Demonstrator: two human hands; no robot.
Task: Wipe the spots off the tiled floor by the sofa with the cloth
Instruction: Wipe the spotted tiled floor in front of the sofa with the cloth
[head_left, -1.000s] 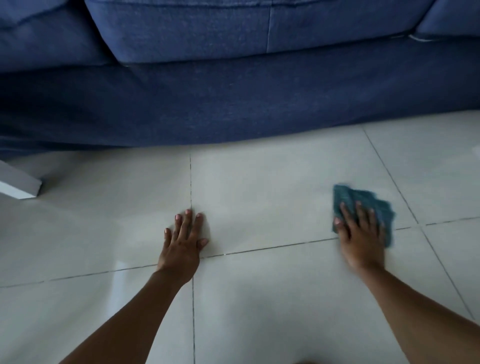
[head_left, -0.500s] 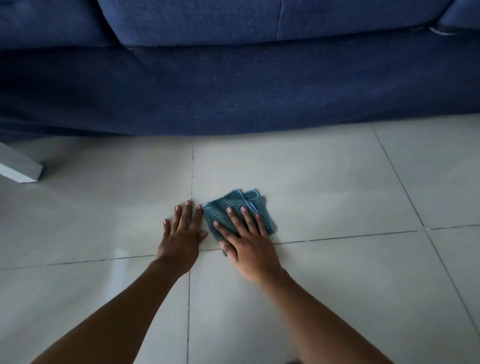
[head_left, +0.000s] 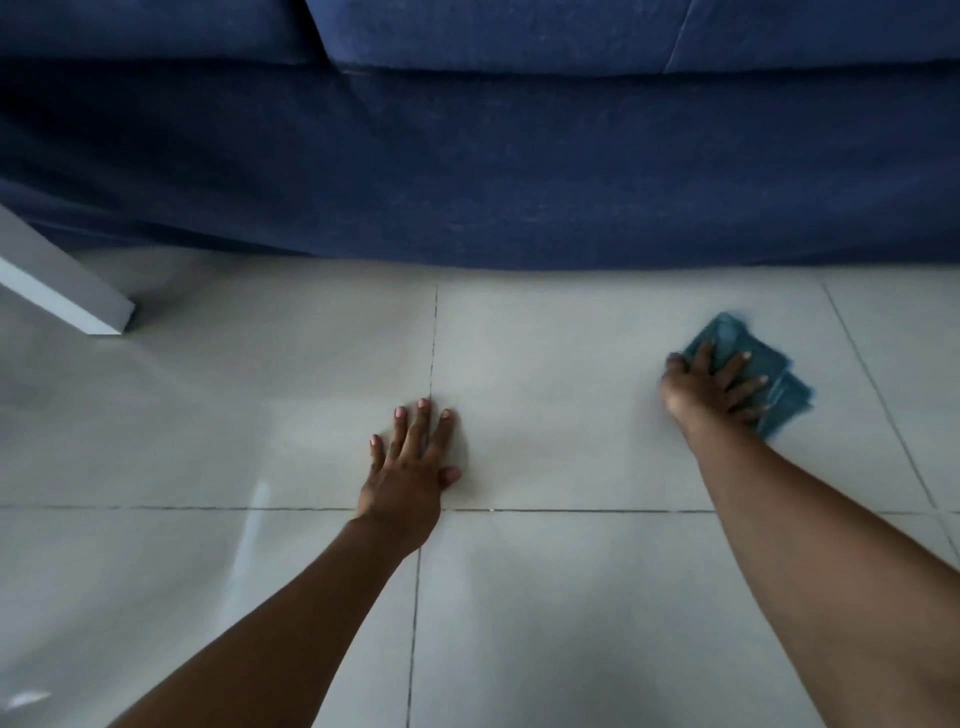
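A folded teal cloth lies flat on the pale tiled floor, right of centre, a short way in front of the blue sofa. My right hand presses down on the cloth with fingers spread and covers its left part. Palm down on the floor, my left hand rests over a grout line near the middle, fingers apart, holding nothing. No spots show on the tiles from here.
The sofa's dark skirt runs across the whole back and reaches the floor. A white furniture leg slants in at the left edge. Glossy tiles with thin grout lines stretch toward me.
My right hand has swept the cloth from beside my left hand back out to the right. My left hand stays planted. The view has shifted closer to the sofa.
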